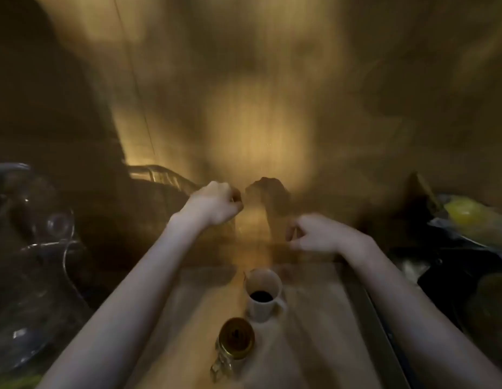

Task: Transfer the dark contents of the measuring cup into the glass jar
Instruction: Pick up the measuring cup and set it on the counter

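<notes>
Jar [236,338] nearest, 6 o'clock, gold lid apparently on. Measuring cup [263,294] just beyond, dark contents inside, upright. Risk: pouring before lid removed, spill on board. Left hand [216,202] 11 o'clock, right hand [317,234] 1 o'clock, both curled, seemingly empty, well beyond cup, blurred.

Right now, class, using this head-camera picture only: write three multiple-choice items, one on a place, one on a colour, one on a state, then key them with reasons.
1. Where does the glass jar stand relative to the measuring cup?
A nearer the person
B farther away
C inside it

2. What colour is the cup's outside?
A red
B white
C green

3. What are the left hand and right hand doing?
A gripping the cup
B gripping the jar
C raised, touching neither

Key: A, the jar sits lower in the frame; B, its wall is pale white; C, both hands are beyond the cup.
</notes>
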Tool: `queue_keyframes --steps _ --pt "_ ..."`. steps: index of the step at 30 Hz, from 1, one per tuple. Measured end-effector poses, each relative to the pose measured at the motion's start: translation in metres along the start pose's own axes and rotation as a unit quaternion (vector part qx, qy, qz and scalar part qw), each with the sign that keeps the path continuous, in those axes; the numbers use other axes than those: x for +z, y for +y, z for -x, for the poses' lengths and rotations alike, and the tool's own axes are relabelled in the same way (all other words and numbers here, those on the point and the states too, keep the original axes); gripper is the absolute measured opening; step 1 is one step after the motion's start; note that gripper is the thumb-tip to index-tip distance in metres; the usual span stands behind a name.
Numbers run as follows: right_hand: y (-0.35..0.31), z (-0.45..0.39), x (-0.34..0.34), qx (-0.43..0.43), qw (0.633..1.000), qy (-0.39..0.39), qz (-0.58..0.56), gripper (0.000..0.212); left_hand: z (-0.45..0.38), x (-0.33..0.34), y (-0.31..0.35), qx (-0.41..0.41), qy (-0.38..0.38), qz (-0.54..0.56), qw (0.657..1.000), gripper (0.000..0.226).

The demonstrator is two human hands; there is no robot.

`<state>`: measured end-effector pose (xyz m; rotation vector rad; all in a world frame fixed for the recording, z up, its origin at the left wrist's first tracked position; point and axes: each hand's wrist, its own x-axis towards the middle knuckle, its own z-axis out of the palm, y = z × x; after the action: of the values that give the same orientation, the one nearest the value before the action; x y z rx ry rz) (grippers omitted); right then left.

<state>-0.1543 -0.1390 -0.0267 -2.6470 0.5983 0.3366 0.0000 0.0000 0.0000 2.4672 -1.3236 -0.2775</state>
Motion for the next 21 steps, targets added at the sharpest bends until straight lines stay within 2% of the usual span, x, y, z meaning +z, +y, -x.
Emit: queue_keyframes --steps 3,6,10,13,15,18,21 --pt "0.015 -0.012 0.033 0.027 0.999 -0.019 -0.025 0.012 -0.004 0.036 -0.011 -0.026 -0.040 -0.004 0.999 0.021" --pt "0.028 -0.017 0.079 0.045 0.997 -0.040 -0.049 0.015 -0.002 0.085 -0.030 -0.039 -0.072 -0.006 0.997 0.031" --pt "0.050 -0.026 0.148 0.083 0.992 -0.043 -0.084 0.010 0.003 0.147 -0.055 -0.059 -0.082 0.010 0.995 0.039" --pt "0.056 -0.029 0.183 0.104 0.990 -0.019 -0.098 0.034 0.007 0.180 -0.067 -0.065 -0.104 -0.017 0.992 0.053" --pt "0.059 -0.028 0.203 0.103 0.986 0.022 -0.129 0.031 0.008 0.198 -0.073 -0.095 -0.128 0.019 0.987 0.061" --pt "0.065 -0.024 0.228 0.124 0.967 0.098 -0.201 0.014 0.010 0.219 -0.077 -0.145 -0.152 0.109 0.972 0.065" --pt "0.064 -0.021 0.243 0.143 0.941 0.147 -0.268 0.014 0.009 0.227 -0.075 -0.178 -0.173 0.246 0.937 0.064"
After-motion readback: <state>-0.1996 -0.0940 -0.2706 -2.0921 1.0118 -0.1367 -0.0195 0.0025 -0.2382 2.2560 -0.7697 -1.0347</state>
